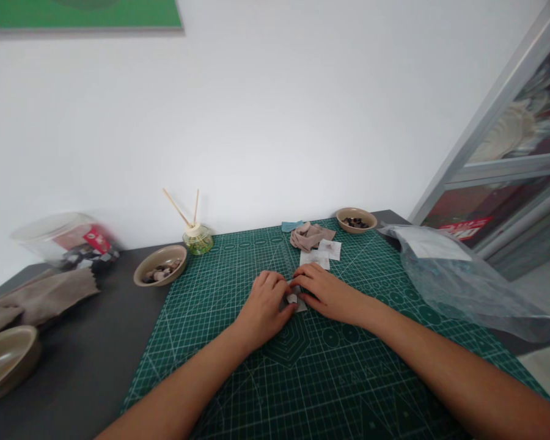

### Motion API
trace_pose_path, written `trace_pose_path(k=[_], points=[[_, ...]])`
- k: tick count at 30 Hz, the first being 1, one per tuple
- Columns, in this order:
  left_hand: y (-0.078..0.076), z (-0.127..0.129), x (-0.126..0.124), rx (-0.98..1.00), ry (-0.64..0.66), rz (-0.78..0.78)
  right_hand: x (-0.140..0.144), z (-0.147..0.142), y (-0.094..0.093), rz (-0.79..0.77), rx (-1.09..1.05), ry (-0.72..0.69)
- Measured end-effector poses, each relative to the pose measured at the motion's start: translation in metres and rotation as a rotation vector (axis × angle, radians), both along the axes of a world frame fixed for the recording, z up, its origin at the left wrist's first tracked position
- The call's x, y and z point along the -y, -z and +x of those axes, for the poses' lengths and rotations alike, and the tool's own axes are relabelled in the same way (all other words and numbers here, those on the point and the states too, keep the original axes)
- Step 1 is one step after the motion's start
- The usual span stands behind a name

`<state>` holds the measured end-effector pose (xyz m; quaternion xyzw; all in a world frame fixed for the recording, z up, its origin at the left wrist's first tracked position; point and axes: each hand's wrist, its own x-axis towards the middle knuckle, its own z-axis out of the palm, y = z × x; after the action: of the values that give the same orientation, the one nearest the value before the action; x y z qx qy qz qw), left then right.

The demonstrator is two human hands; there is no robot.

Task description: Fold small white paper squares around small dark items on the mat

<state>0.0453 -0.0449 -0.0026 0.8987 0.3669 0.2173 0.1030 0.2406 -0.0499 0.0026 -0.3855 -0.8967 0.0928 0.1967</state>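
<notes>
A small white paper square [301, 306] lies on the green cutting mat [229, 269], with a little whitish piece on it whose kind I cannot make out. My left hand [266, 305] closes on the paper from the left, thumb and curled fingers at its edge. From the right, my right hand [325, 289] pinches the same paper, its fingertips almost meeting those of the left. The fingers partly hide what lies between them. Just beyond my hands are two more white paper squares [315, 259] and a crumpled beige cloth [310, 236].
Bowls of small dark and pale pieces stand at the back right [356, 220] and left [160, 266]. A reed diffuser [197, 238] is by the wall. At left are a plastic tub [57, 235], grey cloth [50, 296] and another bowl [7, 360]; a plastic bag [458, 281] lies right.
</notes>
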Motion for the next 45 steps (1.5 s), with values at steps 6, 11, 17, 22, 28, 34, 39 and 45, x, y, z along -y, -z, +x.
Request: trace_pose_path(k=[6,11,17,22,28,34,39,45], points=[[0.0004,-0.0023,0.0003,0.026,0.056,0.007,0.0006,-0.0001,-0.0022,-0.01,0.013,0.003],[-0.0006,-0.002,-0.0003,-0.002,0.035,0.0,0.0008,0.0004,-0.0023,-0.005,-0.001,-0.001],[0.0001,-0.0024,-0.0001,0.008,0.038,0.006,0.001,0.0004,-0.0023,-0.007,0.004,-0.002],[-0.0009,-0.0022,0.0009,0.011,0.03,0.014,0.0008,0.0014,-0.0015,-0.007,-0.016,-0.013],[-0.0023,-0.0031,0.0004,0.004,0.039,-0.001,0.0009,0.0001,-0.002,-0.006,0.009,-0.007],[0.0003,-0.0034,-0.0002,0.007,-0.021,0.025,0.0019,0.0004,-0.004,-0.014,0.018,-0.002],[-0.0044,-0.0003,0.0051,-0.013,0.042,0.03,0.0017,0.0013,-0.0031,-0.016,0.003,-0.007],[-0.0028,-0.001,0.0027,-0.035,-0.033,0.052,0.0017,0.0009,-0.0027,-0.011,0.003,-0.01]])
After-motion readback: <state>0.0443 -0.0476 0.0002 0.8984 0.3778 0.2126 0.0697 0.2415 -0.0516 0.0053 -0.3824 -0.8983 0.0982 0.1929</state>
